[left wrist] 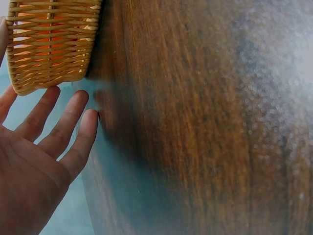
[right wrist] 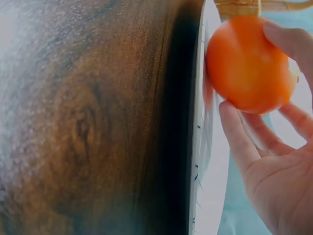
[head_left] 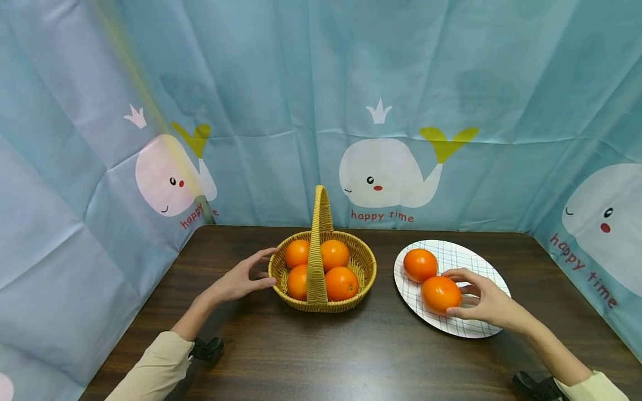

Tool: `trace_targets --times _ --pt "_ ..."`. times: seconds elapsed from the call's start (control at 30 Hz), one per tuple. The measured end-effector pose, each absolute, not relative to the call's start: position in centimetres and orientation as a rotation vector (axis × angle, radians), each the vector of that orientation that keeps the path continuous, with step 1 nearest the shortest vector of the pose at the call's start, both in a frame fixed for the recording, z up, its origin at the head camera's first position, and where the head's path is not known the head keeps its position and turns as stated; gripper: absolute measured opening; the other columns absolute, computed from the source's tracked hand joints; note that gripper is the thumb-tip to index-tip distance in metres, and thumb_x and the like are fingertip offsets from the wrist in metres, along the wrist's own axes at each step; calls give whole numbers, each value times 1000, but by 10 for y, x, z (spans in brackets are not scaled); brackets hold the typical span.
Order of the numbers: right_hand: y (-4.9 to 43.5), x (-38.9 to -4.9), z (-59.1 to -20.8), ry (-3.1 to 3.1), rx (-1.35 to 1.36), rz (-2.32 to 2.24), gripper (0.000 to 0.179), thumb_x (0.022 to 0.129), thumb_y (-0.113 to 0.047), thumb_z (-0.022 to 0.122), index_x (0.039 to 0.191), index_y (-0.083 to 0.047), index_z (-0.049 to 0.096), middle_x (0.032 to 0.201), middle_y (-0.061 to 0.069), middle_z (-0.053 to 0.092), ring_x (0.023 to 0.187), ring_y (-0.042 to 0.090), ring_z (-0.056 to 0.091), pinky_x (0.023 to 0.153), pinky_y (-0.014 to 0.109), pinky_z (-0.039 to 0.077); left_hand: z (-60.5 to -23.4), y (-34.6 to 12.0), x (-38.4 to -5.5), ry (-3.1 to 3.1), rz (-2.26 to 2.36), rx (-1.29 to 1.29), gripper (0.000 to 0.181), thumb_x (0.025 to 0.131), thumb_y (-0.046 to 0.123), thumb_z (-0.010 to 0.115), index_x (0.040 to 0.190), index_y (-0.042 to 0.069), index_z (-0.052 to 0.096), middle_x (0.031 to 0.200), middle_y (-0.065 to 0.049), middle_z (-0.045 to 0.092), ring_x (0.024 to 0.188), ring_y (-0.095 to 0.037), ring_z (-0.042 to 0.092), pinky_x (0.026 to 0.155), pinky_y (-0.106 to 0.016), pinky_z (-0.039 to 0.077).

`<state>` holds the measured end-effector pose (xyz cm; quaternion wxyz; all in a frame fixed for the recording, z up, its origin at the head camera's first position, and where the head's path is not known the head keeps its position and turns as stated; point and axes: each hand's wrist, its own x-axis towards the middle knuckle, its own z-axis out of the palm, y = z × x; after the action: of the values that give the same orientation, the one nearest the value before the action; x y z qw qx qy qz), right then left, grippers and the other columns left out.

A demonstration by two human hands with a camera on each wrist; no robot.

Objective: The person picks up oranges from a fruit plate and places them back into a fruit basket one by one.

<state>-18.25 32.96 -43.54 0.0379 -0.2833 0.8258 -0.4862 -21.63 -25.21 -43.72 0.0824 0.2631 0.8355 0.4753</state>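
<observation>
My right hand (head_left: 484, 298) holds an orange (head_left: 441, 295) at the front of a white plate with a dark grid pattern (head_left: 481, 267). In the right wrist view, the thumb lies on one side of this orange (right wrist: 249, 66) and the fingertips on the opposite side. Just behind it on the plate sits another orange (head_left: 420, 265). At the left side of a yellow wicker basket (head_left: 368, 278), my left hand (head_left: 246, 278) has its fingertips and thumb right at the rim. The left wrist view shows those fingers spread and only slightly bent beside the woven wall (left wrist: 54, 49).
Several oranges (head_left: 342, 284) lie in the basket, under its tall arched handle (head_left: 317, 245). Basket and plate stand side by side on a dark wooden table (head_left: 321, 356). A light blue curtain with whale prints (head_left: 281, 167) hangs behind and along both sides.
</observation>
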Motion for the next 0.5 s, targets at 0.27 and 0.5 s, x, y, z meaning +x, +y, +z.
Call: trace_targets --times 0.27,0.5 --pt "336 -181 -433 2433 -943 -1545 62 82 5 82 137 2 52 130 19 55 102 23 66 85 32 57 -437 -252 -217 2485 1423 789 71 98 16 71 157 5 32 156 -23 35 133 -47 43 103 -59 42" --pt "343 -182 -424 2406 -969 -1585 62 84 11 77 139 5 50 134 10 54 105 21 64 86 31 57 -437 -253 -217 2491 1416 787 73 98 17 72 158 6 32 156 -20 36 134 -45 43 103 -58 43"
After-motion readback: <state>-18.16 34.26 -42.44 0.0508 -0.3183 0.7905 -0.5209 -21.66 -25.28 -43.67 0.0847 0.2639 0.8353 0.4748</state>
